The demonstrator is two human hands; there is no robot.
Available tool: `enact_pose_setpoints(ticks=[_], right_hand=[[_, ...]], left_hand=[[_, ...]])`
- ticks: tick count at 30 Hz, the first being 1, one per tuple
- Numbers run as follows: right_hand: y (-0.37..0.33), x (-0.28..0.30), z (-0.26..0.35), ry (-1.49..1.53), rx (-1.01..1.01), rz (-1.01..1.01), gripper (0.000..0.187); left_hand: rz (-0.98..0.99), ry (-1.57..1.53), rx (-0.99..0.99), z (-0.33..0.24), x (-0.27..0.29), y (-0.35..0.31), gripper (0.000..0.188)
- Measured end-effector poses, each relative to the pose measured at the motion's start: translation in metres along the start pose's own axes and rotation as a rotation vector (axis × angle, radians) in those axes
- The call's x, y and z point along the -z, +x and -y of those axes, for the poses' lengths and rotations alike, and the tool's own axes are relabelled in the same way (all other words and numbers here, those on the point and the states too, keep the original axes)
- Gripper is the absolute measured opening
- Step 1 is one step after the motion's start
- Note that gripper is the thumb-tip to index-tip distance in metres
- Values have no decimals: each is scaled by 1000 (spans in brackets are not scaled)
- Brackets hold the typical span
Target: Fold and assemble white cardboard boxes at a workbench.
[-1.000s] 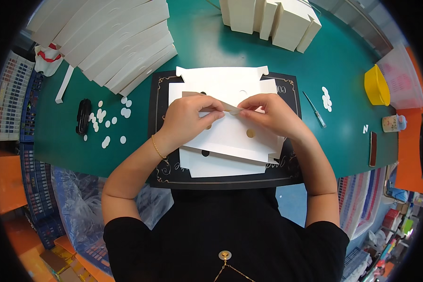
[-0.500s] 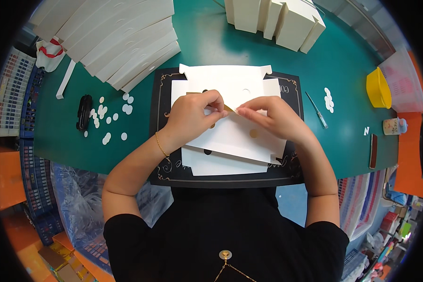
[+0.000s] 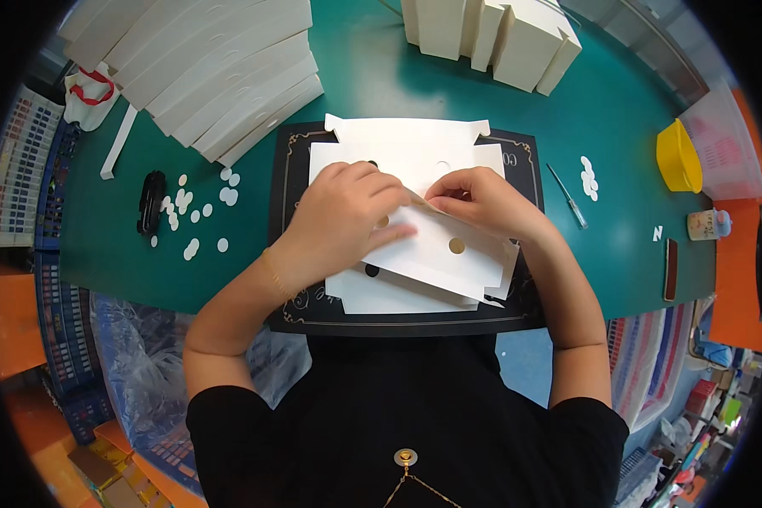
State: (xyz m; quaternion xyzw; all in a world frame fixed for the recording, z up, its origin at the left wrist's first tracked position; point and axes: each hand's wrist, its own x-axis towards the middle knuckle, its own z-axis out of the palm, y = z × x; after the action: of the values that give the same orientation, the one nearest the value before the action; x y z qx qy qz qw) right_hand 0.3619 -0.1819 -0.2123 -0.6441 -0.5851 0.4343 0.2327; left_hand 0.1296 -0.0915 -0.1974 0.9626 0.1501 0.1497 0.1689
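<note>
A white die-cut card [image 3: 436,258] with round holes lies tilted in front of me, its far edge raised. My right hand [image 3: 483,203] pinches that edge, thumb below and fingers curled over. My left hand [image 3: 343,212] is on the card's left part, thumb stretched out across its surface and apart from the fingers, which reach toward the raised edge. Under the tilted card are more white cut card pieces: a flat tabbed sheet [image 3: 406,135] shows beyond my hands, and another white card [image 3: 398,300] shows nearer me. All rest on a black printed board [image 3: 516,317].
White folded boxes [image 3: 229,76] are stacked far left, more boxes [image 3: 491,38] stand at the back. Loose white discs [image 3: 178,203] and a black stapler-like tool [image 3: 151,203] lie left. To the right are a thin pen-like tool [image 3: 567,195], discs [image 3: 588,178] and a yellow container [image 3: 679,157].
My left hand has shifted slightly right and its thumb has parted from its fingers. The right fingers have curled more over the edge, and the tilted card has turned slightly.
</note>
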Motion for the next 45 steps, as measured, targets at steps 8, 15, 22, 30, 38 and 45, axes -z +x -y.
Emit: enact_pose_setpoints(ticks=[8, 15, 22, 30, 38, 45], right_hand=[[-1, 4, -5, 49, 54, 60, 21], [-6, 16, -1, 103, -34, 152, 30], [-13, 3, 8, -84, 58, 71, 30], [-18, -8, 0, -229, 303, -108, 27], [-35, -33, 1, -398, 361, -274, 31], [-43, -41, -3, -451, 340, -314, 37]], left_hand=[[20, -26, -241, -12, -6, -40, 27], [-125, 28, -352, -10, -20, -46, 20], [-201, 169, -506, -8, -32, -51, 26], [-179, 24, -353, -8, -25, -39, 22], [-222, -18, -273, -14, -31, -39, 23], [-108, 105, -238, -13, -14, -35, 64]])
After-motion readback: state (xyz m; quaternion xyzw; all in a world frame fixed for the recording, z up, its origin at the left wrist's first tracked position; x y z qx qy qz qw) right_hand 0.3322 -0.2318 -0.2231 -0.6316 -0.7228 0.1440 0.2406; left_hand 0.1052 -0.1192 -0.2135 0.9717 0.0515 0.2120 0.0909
